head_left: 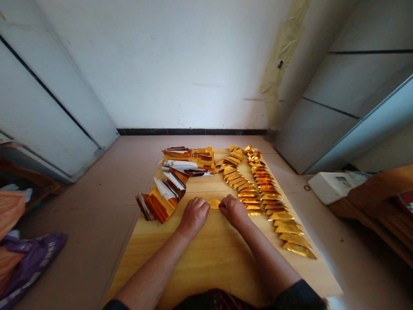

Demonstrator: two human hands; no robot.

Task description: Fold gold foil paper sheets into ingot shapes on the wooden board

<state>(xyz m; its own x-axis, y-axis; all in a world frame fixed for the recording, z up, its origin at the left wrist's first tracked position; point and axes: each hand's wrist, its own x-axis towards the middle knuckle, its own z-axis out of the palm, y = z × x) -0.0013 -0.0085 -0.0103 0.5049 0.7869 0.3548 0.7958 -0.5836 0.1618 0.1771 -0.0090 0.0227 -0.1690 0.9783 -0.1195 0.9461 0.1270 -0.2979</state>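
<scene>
On wooden table (209,262), palm-down left hand (194,216), right hand (235,212) flanking foil (214,204)

**Head-worn view, tilted forward and down**

The camera looks from above the person's body at 6 o'clock, out along a long pale-yellow wooden table (213,267) toward a flat white plastered wall (161,64) at 12 o'clock. It sits close above the left hand (193,217) and right hand (235,211); the wide, bent edges make its exact height hard to judge.

Left hand (193,216), right hand (234,212) touching gold foil piece (214,204) on wooden board (222,262).
</scene>
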